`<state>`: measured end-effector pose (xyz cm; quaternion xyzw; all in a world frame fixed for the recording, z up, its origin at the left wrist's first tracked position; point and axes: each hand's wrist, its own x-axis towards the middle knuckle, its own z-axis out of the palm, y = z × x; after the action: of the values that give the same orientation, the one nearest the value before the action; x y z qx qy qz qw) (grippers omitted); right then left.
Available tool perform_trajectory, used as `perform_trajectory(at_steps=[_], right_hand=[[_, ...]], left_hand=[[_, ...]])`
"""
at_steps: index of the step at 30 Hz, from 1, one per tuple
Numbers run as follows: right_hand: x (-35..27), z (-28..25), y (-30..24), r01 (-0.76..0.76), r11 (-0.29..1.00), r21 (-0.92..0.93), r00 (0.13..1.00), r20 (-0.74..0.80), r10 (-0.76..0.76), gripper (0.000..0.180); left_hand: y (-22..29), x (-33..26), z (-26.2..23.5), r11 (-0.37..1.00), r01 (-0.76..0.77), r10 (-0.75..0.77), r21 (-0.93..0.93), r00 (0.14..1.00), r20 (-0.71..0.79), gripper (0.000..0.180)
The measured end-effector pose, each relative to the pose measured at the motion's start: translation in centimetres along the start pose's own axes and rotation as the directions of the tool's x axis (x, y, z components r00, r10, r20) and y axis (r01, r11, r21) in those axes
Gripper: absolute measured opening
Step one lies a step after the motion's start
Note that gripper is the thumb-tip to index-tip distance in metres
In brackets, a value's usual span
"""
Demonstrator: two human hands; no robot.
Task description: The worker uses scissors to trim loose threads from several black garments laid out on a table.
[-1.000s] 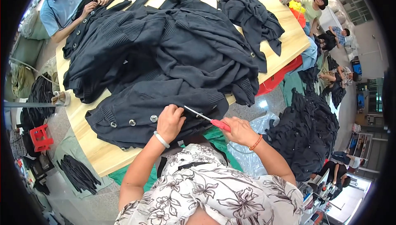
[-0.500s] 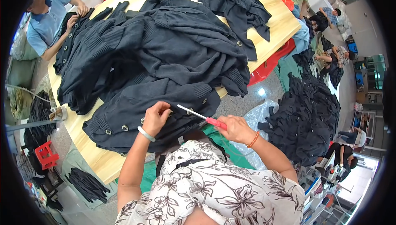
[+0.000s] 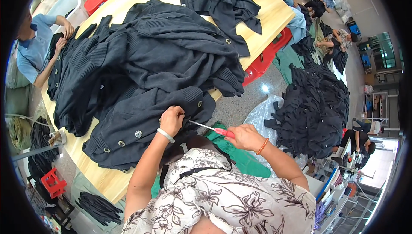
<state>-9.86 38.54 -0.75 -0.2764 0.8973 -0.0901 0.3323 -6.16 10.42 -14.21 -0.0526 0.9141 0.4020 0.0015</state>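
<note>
- The left hand [image 3: 171, 120] pinches the near edge of a dark cardigan [image 3: 141, 126], lifting the cloth taut for the blade.
- The right hand [image 3: 242, 136] is closed round red-handled scissors [image 3: 212, 129] — tips aimed left at that pinch.
- The cardigan lies buttons-up on the near edge of the wooden table [image 3: 103, 182] (within easy reach), with the pile of dark knitwear [image 3: 159, 49] beyond it.

The tool tip [image 3: 192, 123] is hidden under the left hand [image 3: 172, 120]. The right hand [image 3: 244, 137] covers the red handle [image 3: 224, 132]. The far-left co-worker [image 3: 32, 49] is cut off by the rim.
</note>
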Motion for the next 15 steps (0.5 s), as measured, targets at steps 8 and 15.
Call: perform_trajectory(at_steps=[8,15], right_hand=[[-0.3,2.9,4.4,-0.054,0.982,0.182,0.984,-0.160,0.084,0.028],[-1.1,4.7,5.0,-0.111,0.990,0.082,0.972,-0.201,0.125,0.026]], left_hand=[[4.3,2.6,3.1,0.913,-0.389,0.400,0.124,0.913,-0.077,0.029],[2.8,5.5,7.6,0.881,-0.212,0.163,0.424,0.975,0.148,0.014]])
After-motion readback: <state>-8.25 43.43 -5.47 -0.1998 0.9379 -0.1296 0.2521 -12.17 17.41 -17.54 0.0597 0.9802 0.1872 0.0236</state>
